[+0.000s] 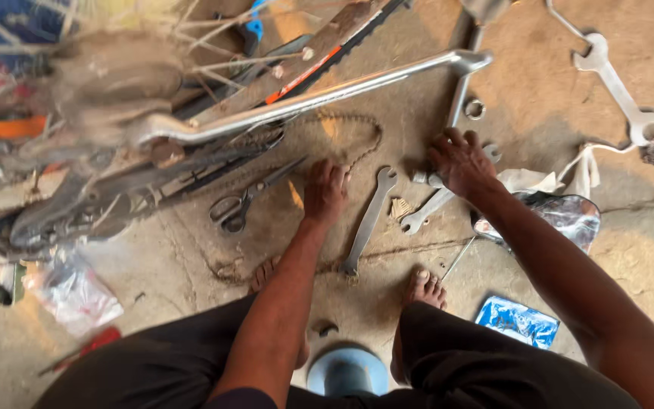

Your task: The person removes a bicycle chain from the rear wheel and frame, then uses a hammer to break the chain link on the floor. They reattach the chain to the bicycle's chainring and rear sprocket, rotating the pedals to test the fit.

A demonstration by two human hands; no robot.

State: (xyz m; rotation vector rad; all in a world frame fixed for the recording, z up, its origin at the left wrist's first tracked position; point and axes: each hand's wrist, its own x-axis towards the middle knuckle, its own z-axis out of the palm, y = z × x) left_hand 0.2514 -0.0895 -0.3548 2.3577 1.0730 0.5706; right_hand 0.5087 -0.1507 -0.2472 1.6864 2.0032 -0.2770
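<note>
Dusty concrete floor [191, 257]: left hand [325, 193] flat, fingers spread, beside long steel open-ended spanner [369, 221]; right hand [459, 160], fingers loosely curled, atop shorter steel spanner [425, 212].

Heavy motion blur over the spoked bicycle wheel and frame [92, 106] at upper left, parts indistinguishable. Long silver open-ended spanner [615, 79] cut off at top edge, upper right. Small metal piece under right hand [463, 163] mostly hidden. Blue round stool top [347, 371] clipped by bottom edge. Left hand [325, 193] fingertips blurred.
</note>
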